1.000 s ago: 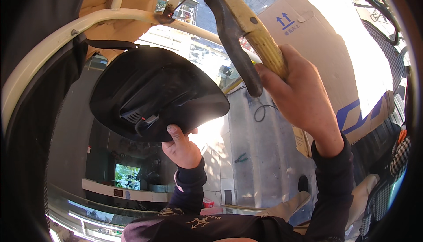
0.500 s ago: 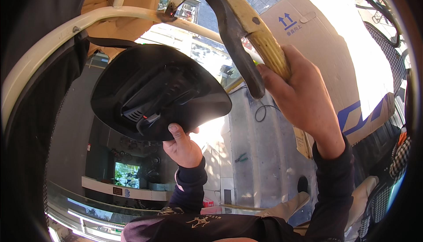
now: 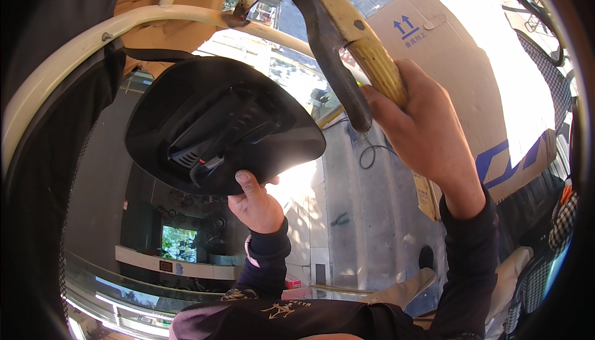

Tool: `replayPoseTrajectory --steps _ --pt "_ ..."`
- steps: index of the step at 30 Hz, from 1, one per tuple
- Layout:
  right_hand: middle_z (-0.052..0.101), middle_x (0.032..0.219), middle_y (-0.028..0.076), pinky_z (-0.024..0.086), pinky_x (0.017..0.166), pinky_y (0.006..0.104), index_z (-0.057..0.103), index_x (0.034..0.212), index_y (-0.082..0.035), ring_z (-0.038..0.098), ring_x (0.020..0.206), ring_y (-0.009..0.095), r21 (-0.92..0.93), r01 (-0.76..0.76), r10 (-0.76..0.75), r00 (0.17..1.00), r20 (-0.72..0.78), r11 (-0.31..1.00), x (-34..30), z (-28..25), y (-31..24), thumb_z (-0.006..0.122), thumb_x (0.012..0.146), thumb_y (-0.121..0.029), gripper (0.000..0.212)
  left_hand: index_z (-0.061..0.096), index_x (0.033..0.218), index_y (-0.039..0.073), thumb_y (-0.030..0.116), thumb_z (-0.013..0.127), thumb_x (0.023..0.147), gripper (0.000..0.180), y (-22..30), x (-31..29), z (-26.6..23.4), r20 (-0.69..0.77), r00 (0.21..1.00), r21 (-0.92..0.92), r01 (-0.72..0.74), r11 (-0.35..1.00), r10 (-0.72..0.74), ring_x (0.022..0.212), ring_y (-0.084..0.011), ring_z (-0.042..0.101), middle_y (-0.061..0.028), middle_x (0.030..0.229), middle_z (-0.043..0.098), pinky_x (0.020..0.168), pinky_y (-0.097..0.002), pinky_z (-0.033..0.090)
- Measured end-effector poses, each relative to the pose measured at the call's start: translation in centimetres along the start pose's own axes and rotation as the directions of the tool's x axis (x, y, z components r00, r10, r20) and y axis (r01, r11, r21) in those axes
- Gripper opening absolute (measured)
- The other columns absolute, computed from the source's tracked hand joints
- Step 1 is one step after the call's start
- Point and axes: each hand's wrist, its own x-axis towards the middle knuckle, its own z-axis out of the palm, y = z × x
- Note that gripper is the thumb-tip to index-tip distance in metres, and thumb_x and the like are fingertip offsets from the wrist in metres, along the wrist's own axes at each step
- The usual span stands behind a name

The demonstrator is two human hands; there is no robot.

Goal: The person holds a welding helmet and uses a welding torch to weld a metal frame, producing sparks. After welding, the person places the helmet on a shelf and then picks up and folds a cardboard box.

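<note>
One black shield (image 3: 226,123) raised slightly, left hand (image 3: 257,207) holding it.

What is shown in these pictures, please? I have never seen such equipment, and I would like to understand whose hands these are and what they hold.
There is no robot here: these are a person's own bare hands. The pictures come from a camera on that person's head, looking down. Its very wide lens bends straight edges near the rim.

The left hand grips a curved black shield by its lower edge. The right hand holds the ribbed yellow handle of a tool with a long dark lever beside it.

Behind the shield, a cream pipe frame curves across. On the grey floor lies a small pair of pliers, and a large cardboard box stands at the right.
</note>
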Motion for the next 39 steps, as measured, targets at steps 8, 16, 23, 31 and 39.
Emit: replayPoseTrajectory --steps 8,16,23,31,39 --pt "0.07 0.083 0.027 0.054 0.075 0.0453 0.064 0.107 0.007 0.071 0.074 0.034 0.049 -0.011 0.011 1.0 0.0 0.999 0.1 0.1 -0.1 0.069 0.102 -0.024 0.032 0.068 0.121 0.001 0.043 0.063 0.111 0.043 0.2 0.0 0.1 -0.006 1.0 -0.002 0.007 1.0 -0.007 0.076 -0.0152 0.068 -0.0071 0.103 0.076 0.063 -0.0284 0.053" --pt "0.068 0.076 0.015 0.052 0.065 0.0369 0.066 0.117 0.006 0.065 0.065 0.02 0.085 -0.036 0.043 0.996 -0.079 0.996 -2.6 -1.1 -0.3 0.073 0.102 -0.028 0.038 0.067 0.12 -0.001 0.048 0.067 0.108 0.05 0.1 0.1 0.0 -0.031 0.999 -0.013 0.019 1.0 -0.02 0.079 -0.0171 0.068 -0.0095 0.103 0.075 0.064 -0.03 0.052" --pt "0.067 0.084 0.011 0.052 0.07 0.0353 0.065 0.123 0.006 0.063 0.071 0.015 0.036 -0.051 0.051 0.999 -0.006 0.998 -2.2 -1.5 -0.7 0.069 0.105 -0.022 0.034 0.068 0.12 -0.002 0.05 0.069 0.106 0.053 0.5 -0.3 0.5 -0.034 0.999 0.007 0.033 0.999 -0.033 0.078 -0.0184 0.068 -0.0106 0.1 0.076 0.066 -0.0307 0.052" --pt "0.068 0.081 0.015 0.052 0.068 0.037 0.066 0.12 0.008 0.064 0.068 0.02 -0.016 0.01 -0.01 0.999 -0.037 1.0 -1.6 -0.7 0.0 0.07 0.103 -0.026 0.038 0.068 0.122 -0.003 0.048 0.069 0.107 0.053 0.4 -0.5 0.2 -0.025 0.999 -0.017 0.035 0.999 -0.036 0.077 -0.0187 0.068 -0.0119 0.102 0.077 0.066 -0.0309 0.052" --pt "0.066 0.08 0.012 0.051 0.064 0.034 0.066 0.121 0.008 0.062 0.066 0.015 -0.007 0.03 -0.03 0.998 -0.058 1.0 -1.2 -0.3 0.4 0.07 0.104 -0.025 0.037 0.068 0.124 -0.003 0.048 0.069 0.106 0.053 0.7 -0.6 0.9 -0.042 0.999 -0.019 0.028 0.999 -0.029 0.077 -0.0183 0.068 -0.012 0.103 0.077 0.064 -0.0306 0.052"
